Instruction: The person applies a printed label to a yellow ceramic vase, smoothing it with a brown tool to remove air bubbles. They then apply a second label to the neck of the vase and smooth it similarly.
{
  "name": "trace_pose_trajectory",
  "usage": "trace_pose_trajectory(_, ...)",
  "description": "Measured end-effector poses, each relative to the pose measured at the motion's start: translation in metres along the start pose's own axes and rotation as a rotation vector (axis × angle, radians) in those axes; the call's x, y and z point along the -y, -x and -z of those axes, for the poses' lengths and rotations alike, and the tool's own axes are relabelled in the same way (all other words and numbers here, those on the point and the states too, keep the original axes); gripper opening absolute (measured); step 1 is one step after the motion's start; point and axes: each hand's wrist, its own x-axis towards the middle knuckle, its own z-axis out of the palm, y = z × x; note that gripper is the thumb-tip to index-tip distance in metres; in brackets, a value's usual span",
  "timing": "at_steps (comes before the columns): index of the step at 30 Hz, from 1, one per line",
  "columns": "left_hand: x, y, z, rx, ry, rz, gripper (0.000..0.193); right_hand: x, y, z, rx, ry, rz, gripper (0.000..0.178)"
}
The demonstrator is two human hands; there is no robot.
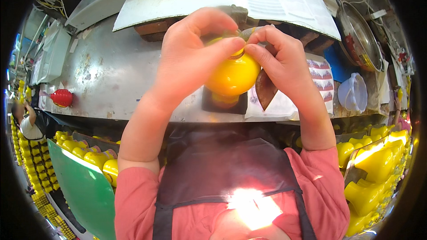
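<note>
A glossy yellow vase [233, 78] with a round body and narrow neck is in front of me, above a dark square pad [213, 103] near the table's front edge. My left hand [189, 58] curls round the vase's neck, its thumb lying along the near side; its fingers are slightly blurred. On the other side, my right hand [282, 58] is closed in a pinch at the neck. What sits between its fingertips is too small to make out. Beside the vase lies a brown pointed piece [266, 91] on white paper, next to a sheet of purple and red printed pictures [322, 80].
A white board [178, 2] rests on bricks across the back. To the right stand a pale bucket [352, 92] and a large metal pan [362, 40]. A red ribbed object [61, 98] lies at left. Yellow vases [91, 156] fill racks on both sides, beside a green panel [80, 186].
</note>
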Motion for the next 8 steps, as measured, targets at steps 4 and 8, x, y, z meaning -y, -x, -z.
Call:
trace_pose_trajectory(4,0.002,0.007,-0.001,0.023,0.099,-0.027,0.023,0.001,0.007,-0.002,-0.065,0.107,0.069,0.019)
trace_pose_trajectory(8,0.002,0.015,-0.002,-0.015,-0.174,-0.124,0.020,-0.001,0.010,-0.005,-0.086,0.178,0.119,0.020)
